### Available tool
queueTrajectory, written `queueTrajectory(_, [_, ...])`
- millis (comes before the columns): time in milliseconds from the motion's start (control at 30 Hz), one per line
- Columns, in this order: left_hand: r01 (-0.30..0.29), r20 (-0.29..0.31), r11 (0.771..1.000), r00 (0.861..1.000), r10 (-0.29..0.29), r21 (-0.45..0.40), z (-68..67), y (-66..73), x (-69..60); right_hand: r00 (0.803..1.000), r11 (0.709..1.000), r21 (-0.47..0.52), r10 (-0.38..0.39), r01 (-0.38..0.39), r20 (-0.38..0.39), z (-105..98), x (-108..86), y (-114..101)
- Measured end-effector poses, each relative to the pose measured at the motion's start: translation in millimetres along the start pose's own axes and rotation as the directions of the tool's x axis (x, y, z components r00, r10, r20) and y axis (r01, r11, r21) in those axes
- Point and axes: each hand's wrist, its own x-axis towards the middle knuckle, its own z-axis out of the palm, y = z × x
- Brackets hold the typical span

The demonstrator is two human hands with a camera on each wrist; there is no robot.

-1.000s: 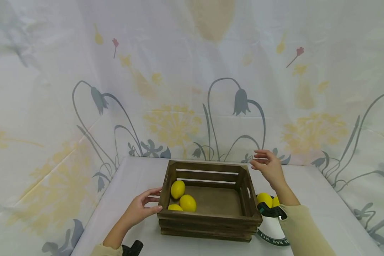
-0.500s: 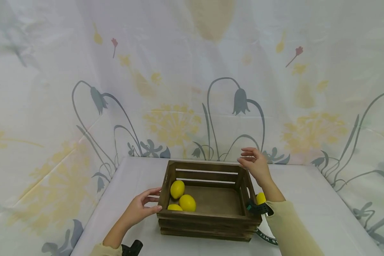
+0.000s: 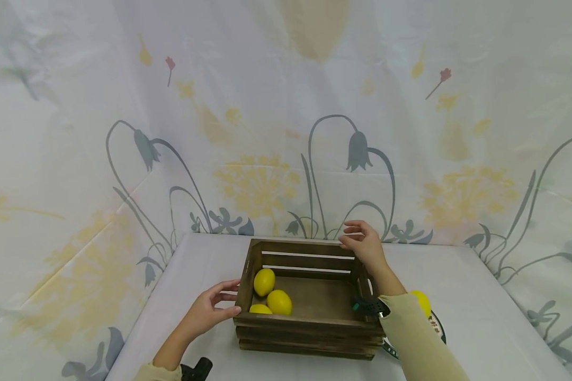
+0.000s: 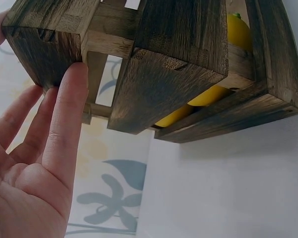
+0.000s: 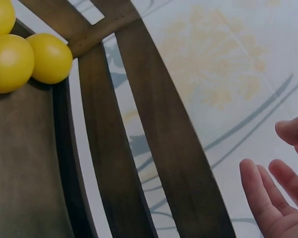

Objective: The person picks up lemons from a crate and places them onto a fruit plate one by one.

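A brown wooden slatted crate [image 3: 310, 333] stands on the white table. Three yellow lemons [image 3: 279, 302] lie in its left part. My left hand [image 3: 211, 312] touches the crate's left end, its thumb near the front corner; in the left wrist view the fingertips [image 4: 72, 82] rest straight against the slats. Above the crate's back right corner is my right hand [image 3: 368, 247], with loosely bent, spread fingers and nothing in them. In the right wrist view this hand [image 5: 283, 198] shows apart from the crate's slats [image 5: 159, 99].
To the right of the crate, a plate [image 3: 439, 325] with a dark green patterned rim lies partly under my right sleeve [image 3: 417, 336]. A yellow lemon [image 3: 421, 302] shows at that plate. A printed flower curtain [image 3: 262, 132] hangs behind and beside the table [image 3: 486, 317].
My right hand has moved left, from beyond the crate's right end to over its back right corner. The sleeve now covers a different part of the plate. My left hand stays put.
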Motion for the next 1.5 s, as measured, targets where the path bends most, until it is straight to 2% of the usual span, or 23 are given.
queueTrajectory(433, [0.001, -0.002, 1.000, 1.000, -0.001, 0.009, -1.1, -0.4, -0.5, 0.998, 0.996, -0.086, 0.000, 0.006, 0.068, 18.1, 8.2, 0.4])
queueTrajectory(767, [-0.010, 0.003, 1.000, 1.000, 0.010, 0.006, -0.9, -0.3, 0.4, 0.980, 0.976, -0.214, 0.004, 0.040, 0.199, 34.4, 13.9, 5.4])
queueTrajectory(900, [-0.008, 0.005, 1.000, 1.000, 0.008, 0.001, -0.9, 0.7, 0.1, 0.958, 0.957, -0.269, -0.030, 0.110, 0.285, 39.5, 13.9, 7.1])
queueTrajectory(1033, [-0.003, 0.003, 1.000, 1.000, 0.003, 0.005, -0.8, 1.3, -0.3, 0.925, 0.954, -0.254, -0.052, 0.157, 0.377, 44.6, 15.3, 7.7])
queueTrajectory(1133, [0.001, 0.001, 1.000, 1.000, -0.001, 0.012, -0.6, 0.6, -0.4, 0.907, 0.957, -0.241, -0.049, 0.163, 0.418, 47.4, 16.0, 7.9])
queueTrajectory(1300, [0.008, 0.002, 1.000, 1.000, -0.008, 0.014, -0.5, 0.0, -0.1, 0.891, 0.956, -0.250, -0.024, 0.153, 0.454, 52.1, 17.2, 8.6])
queueTrajectory(1500, [0.009, -0.002, 1.000, 1.000, -0.009, 0.013, -0.2, 0.0, -0.1, 0.849, 0.948, -0.258, -0.024, 0.187, 0.528, 59.0, 16.3, 4.4])
